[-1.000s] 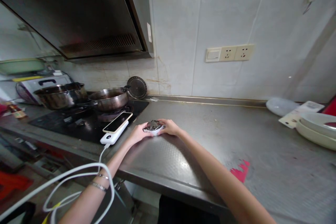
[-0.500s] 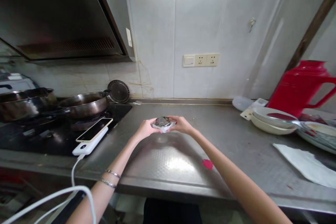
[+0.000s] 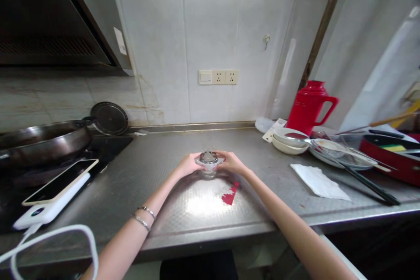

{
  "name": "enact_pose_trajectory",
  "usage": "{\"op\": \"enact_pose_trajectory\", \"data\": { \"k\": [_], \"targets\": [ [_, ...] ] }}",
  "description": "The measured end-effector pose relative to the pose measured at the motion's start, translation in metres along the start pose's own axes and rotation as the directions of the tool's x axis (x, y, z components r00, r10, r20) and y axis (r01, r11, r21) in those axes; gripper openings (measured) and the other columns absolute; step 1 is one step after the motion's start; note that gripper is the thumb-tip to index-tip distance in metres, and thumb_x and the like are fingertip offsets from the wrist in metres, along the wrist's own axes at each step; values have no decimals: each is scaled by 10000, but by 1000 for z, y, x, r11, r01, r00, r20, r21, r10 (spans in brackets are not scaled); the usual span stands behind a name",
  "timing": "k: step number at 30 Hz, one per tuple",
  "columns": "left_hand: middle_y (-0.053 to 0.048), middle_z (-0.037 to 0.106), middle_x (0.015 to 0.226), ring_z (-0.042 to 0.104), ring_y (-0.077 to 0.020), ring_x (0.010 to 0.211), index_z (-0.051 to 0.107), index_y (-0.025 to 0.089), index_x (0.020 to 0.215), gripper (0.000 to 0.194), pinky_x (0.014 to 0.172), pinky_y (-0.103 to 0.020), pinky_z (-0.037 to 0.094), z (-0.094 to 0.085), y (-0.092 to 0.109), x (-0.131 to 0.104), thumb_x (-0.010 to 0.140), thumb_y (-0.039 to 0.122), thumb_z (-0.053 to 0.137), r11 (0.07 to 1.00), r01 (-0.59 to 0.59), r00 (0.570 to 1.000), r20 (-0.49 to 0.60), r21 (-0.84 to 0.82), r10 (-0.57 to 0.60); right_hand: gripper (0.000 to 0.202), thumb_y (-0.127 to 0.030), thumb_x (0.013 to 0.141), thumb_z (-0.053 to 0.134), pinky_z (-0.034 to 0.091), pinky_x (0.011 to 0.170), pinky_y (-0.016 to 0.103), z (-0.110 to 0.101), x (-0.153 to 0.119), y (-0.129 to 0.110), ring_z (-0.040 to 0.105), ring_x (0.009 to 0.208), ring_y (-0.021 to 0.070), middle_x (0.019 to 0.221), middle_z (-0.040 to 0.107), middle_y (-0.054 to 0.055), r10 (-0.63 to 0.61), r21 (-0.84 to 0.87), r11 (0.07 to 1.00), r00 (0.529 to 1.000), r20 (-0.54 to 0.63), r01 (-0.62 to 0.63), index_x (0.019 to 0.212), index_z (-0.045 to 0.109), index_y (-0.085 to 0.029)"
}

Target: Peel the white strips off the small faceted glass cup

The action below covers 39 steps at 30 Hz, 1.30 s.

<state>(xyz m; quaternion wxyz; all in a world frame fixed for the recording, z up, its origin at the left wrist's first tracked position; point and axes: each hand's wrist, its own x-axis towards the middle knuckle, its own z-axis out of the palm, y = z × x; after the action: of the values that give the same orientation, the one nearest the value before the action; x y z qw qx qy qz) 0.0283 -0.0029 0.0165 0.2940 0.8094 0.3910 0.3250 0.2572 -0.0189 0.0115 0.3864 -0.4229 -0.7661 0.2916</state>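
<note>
My left hand (image 3: 190, 165) and my right hand (image 3: 230, 162) hold a small clear, glass-like object (image 3: 210, 167) between them, one on each side. It has a dark, shiny round top with a patterned edge. Fingers of both hands curl round its sides, and part of it is hidden behind them. The object is over the middle of the metal counter (image 3: 157, 148), whose surface shows a pale reflection just below it. Whether its base touches the counter I cannot tell. A jagged red patch (image 3: 230, 194) shows on the counter nearer to me, beside my right forearm.
On the left are a steel pan (image 3: 46, 140), a round black disc (image 3: 110, 118) and a phone (image 3: 61, 181) on a white power bank (image 3: 52, 203) with a cable. Bowls (image 3: 288, 146), a red thermos (image 3: 306, 107), plates, white paper (image 3: 320, 181) and a red pan (image 3: 387, 162) are at right.
The view has turned to the right, bringing the red pan and more dishes in. Both hands still hold the object, which now appears slightly lower in view.
</note>
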Motion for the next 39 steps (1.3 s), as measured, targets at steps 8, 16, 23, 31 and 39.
{"op": "enact_pose_trajectory", "data": {
  "k": [8,16,23,31,39],
  "targets": [
    [-44,719,1051,655,-246,943,658,191,1131,617,837,-313,475,1,-10,-7,550,334,807,1000,18,999,36,17,-19,734,-299,548,840,473,966,395,13,-4,6,616,1111,295,1164,672,113,11,26,1000,1000,-5,-11,1230,602,-171],
    [-41,723,1027,651,-243,934,658,190,1116,610,810,-299,473,2,-10,-10,552,366,807,999,17,1000,20,50,-18,725,-257,535,840,469,976,397,14,-3,6,614,1114,292,1154,680,97,11,36,999,1000,6,-11,1220,611,-189],
    [-39,722,1030,653,-237,935,665,192,1093,581,813,-293,473,3,-11,-10,552,343,814,998,17,1000,10,67,-18,738,-222,541,825,460,981,402,14,-3,4,606,1126,291,1183,663,102,24,9,1000,1000,13,-24,1241,595,-186],
    [-55,714,1056,654,-239,948,651,188,1118,630,825,-300,480,6,-15,-10,538,360,826,998,37,999,-6,60,-37,747,-277,549,826,462,977,402,14,-4,8,608,1123,291,1182,666,93,15,2,1000,1000,7,-15,1252,588,-202],
    [-68,706,1083,648,-249,982,645,181,1128,646,844,-311,480,6,-13,-11,537,373,823,997,49,999,-13,58,-48,820,-290,555,827,447,985,400,12,-3,9,592,1142,277,1210,648,110,32,21,999,998,53,-33,1312,523,-203]
  ]
}}
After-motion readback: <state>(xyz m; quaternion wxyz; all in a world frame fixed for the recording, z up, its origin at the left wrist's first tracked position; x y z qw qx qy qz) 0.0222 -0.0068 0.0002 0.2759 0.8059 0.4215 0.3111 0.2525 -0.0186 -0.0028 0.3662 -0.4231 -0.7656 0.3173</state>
